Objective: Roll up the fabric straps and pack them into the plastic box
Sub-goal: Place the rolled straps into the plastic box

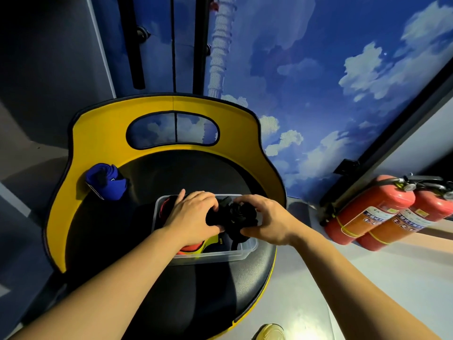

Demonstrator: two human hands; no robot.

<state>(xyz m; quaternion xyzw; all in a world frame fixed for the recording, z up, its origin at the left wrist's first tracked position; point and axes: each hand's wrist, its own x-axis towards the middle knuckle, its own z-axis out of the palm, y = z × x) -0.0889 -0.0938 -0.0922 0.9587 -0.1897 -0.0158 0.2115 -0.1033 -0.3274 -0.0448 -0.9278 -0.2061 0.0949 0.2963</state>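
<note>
Head view: black strap (234, 215) (both-hand grip)

Both forearms were bare to the frame's edge, with no sleeves, watch or rings visible; a pale yellow shoe (269, 332) showed at the bottom.

Left hand (193, 214) and right hand (267, 219) grip a rolled black strap (235, 217) over the plastic box (247, 251).

Two hands: left hand (193, 214), right hand (266, 218). One black rolled strap (235, 215). One blue rolled strap (106, 180). One clear plastic box (220, 256). One yellow-backed chair (103, 141). Two red fire extinguishers (367, 212). One shoe (269, 332).
</note>
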